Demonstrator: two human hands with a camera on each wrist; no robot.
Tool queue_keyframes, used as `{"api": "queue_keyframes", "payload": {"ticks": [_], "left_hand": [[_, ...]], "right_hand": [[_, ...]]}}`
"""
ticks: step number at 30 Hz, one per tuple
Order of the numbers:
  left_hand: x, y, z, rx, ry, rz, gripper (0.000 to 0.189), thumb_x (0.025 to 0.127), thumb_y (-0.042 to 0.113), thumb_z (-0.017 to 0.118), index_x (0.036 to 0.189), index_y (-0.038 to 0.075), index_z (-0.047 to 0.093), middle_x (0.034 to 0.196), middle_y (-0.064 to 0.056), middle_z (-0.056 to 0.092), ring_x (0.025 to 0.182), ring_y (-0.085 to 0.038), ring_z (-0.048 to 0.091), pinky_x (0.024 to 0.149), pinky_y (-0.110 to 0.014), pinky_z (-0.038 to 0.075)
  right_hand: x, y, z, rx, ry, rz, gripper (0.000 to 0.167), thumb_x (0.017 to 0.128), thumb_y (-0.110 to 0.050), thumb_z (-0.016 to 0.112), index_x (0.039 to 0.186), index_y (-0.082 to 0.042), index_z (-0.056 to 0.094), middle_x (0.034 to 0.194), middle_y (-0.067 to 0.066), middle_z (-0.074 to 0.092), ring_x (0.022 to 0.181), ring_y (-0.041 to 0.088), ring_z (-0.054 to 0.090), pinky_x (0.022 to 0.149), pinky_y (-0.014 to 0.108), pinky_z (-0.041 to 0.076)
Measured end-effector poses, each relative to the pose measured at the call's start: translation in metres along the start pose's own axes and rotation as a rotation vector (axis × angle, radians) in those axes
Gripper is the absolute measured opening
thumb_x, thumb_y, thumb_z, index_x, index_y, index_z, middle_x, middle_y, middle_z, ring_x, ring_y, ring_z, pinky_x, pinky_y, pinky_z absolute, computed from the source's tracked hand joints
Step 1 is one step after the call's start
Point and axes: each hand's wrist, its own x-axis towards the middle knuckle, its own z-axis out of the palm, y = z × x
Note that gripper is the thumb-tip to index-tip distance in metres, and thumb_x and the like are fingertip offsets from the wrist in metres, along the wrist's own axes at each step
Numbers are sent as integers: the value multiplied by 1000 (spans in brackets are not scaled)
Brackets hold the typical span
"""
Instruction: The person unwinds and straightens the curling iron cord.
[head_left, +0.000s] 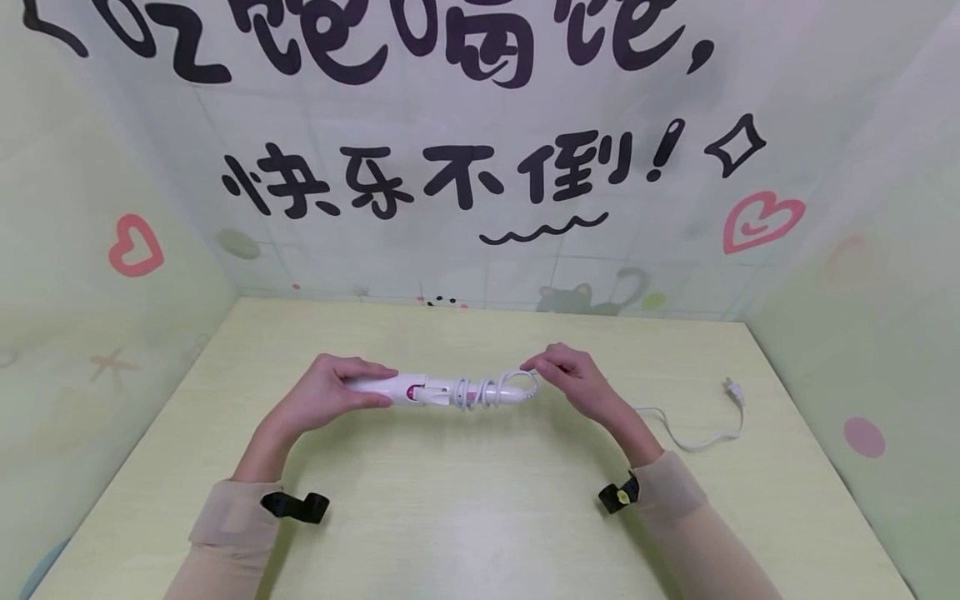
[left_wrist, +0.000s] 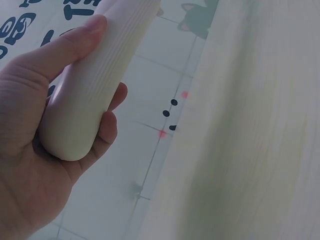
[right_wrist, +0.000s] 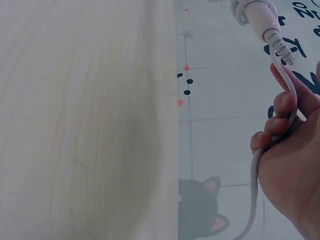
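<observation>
A white hair styling iron (head_left: 408, 389) with pink-red parts is held level above the table. Round its right part the white cord (head_left: 487, 393) is wound in several loops. My left hand (head_left: 326, 392) grips the thick, rounded left end, thumb on one side and fingers on the other; the left wrist view shows fine ridges on that end. At the other end, my right hand (head_left: 573, 379) holds the cord, its lower fingers curled round it in the right wrist view. There the cord leaves the iron through a ribbed sleeve (right_wrist: 280, 47).
The cord's free end lies on the pale wooden table (head_left: 465, 517) at the right, ending in a plug (head_left: 733, 390). A printed backdrop (head_left: 420, 258) with dark characters stands behind the table, and side panels close in left and right.
</observation>
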Motion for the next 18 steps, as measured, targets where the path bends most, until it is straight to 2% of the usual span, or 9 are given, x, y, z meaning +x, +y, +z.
{"api": "queue_keyframes", "payload": {"ticks": [3,10,16,18], "left_hand": [[0,0,0,-5,-6,0,40,78,17,92,115,8,80,112,-9,76,91,-25,68,72,-30,56],[-1,-2,0,-8,-17,-6,41,77,18,92,115,9,80,113,-9,76,91,-24,68,72,-30,56],[-6,-5,-11,30,47,-31,42,78,21,92,117,9,79,114,-12,75,89,-23,67,72,-29,55],[-7,-6,-15,24,69,-39,42,79,20,92,117,9,79,115,-13,74,89,-23,67,71,-29,55]], "right_hand": [[0,-2,-1,-6,12,11,19,101,1,59,105,1,77,73,0,51,75,16,41,69,30,33],[-3,-3,-4,-57,30,89,13,96,1,68,104,2,78,79,0,57,76,15,46,68,25,39],[-7,-4,-13,-102,98,112,9,93,6,70,99,4,77,76,0,56,73,11,46,64,23,39],[-9,-10,-18,-99,111,114,9,93,9,69,99,6,76,74,1,54,70,11,45,63,22,38]]}}
